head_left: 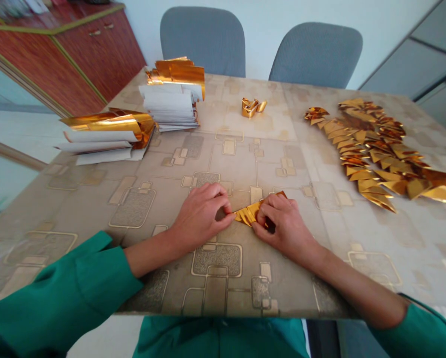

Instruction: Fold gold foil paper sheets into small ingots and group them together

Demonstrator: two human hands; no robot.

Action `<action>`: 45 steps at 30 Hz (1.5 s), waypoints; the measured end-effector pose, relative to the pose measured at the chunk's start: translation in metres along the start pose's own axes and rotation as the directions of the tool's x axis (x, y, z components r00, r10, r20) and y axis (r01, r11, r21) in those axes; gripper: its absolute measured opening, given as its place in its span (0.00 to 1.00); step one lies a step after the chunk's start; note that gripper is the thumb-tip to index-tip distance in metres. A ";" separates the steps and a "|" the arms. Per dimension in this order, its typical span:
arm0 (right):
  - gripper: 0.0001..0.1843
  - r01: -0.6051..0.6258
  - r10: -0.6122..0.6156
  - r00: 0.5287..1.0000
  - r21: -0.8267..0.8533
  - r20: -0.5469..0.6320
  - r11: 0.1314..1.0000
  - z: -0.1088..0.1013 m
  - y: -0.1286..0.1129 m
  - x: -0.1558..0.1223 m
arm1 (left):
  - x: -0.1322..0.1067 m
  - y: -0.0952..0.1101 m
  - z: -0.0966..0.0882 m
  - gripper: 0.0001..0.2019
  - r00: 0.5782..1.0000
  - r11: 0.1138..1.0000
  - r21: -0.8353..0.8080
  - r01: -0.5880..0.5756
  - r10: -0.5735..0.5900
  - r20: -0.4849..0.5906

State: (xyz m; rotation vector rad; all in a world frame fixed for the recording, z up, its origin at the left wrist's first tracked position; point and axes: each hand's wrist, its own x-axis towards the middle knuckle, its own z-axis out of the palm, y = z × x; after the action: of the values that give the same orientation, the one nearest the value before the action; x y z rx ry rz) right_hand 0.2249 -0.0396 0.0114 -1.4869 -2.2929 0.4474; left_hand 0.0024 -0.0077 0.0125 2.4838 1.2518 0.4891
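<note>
Both hands are on one piece of folded gold foil paper (247, 214) near the front of the table. With thumb and fingertips, my left hand (206, 213) pinches the pointed left end of the piece. My right hand (281, 222) is curled around the other end, thumb below and fingers over it, so that end is partly hidden. A dark gold corner sticks up behind the right knuckles. Creases cross the part between the hands.
Stacks of gold-and-white paper sheets (169, 110) and a looser pile of sheets (105, 147) lie at the back left. A small crumpled gold foil piece (250, 108) sits at the back middle. Rows of folded gold pieces (361, 144) spread over the right. Two grey chairs (202, 42) stand behind the patterned table (141, 253).
</note>
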 end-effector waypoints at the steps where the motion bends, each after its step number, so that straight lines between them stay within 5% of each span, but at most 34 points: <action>1: 0.10 0.000 0.000 1.000 -0.002 0.004 1.000 0.000 0.000 0.000 | 0.000 0.000 0.000 0.05 1.000 1.000 0.002 0.000 0.000 -0.004; 11: 0.07 -0.009 0.008 1.000 -0.077 -0.011 0.997 0.002 -0.001 -0.002 | -0.001 -0.004 -0.001 0.06 0.997 0.999 0.033 -0.030 0.033 -0.073; 13: 0.07 -0.005 0.004 1.000 -0.086 -0.020 0.996 0.003 -0.001 -0.003 | -0.003 -0.001 -0.002 0.04 0.971 0.975 0.130 -0.182 0.199 -0.130; 16: 0.07 0.005 -0.009 0.999 -0.106 -0.042 0.994 0.005 -0.001 -0.002 | -0.007 0.008 0.000 0.09 0.848 0.834 0.279 -0.477 0.520 -0.105; 18: 0.08 0.006 -0.012 0.999 -0.117 -0.052 0.993 0.005 -0.001 -0.002 | -0.009 0.013 0.004 0.12 0.813 0.782 0.304 -0.544 0.581 -0.040; 28: 0.07 0.026 -0.024 0.997 -0.021 0.071 0.999 -0.006 0.005 -0.007 | -0.018 -0.006 -0.004 0.17 0.821 0.768 0.294 -0.569 0.550 0.152; 35: 0.07 0.056 -0.060 0.994 0.045 0.096 0.997 -0.008 0.010 -0.007 | -0.029 -0.025 -0.017 0.18 0.862 0.800 0.320 -0.507 0.480 0.166; 40: 0.07 0.075 -0.079 0.995 0.055 0.064 0.996 -0.004 0.014 -0.006 | -0.025 -0.009 -0.010 0.18 0.879 0.823 0.331 -0.463 0.473 0.053; 45: 0.08 0.103 -0.104 0.994 0.059 0.015 0.993 -0.001 0.015 -0.005 | -0.014 0.015 0.006 0.16 0.838 0.793 0.286 -0.538 0.540 0.079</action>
State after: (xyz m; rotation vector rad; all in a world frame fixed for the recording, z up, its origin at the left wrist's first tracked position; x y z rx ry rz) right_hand 0.2396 -0.0385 0.0042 -1.3349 -2.3371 0.4948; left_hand 0.0077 -0.0284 0.0115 3.1082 0.6194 0.4621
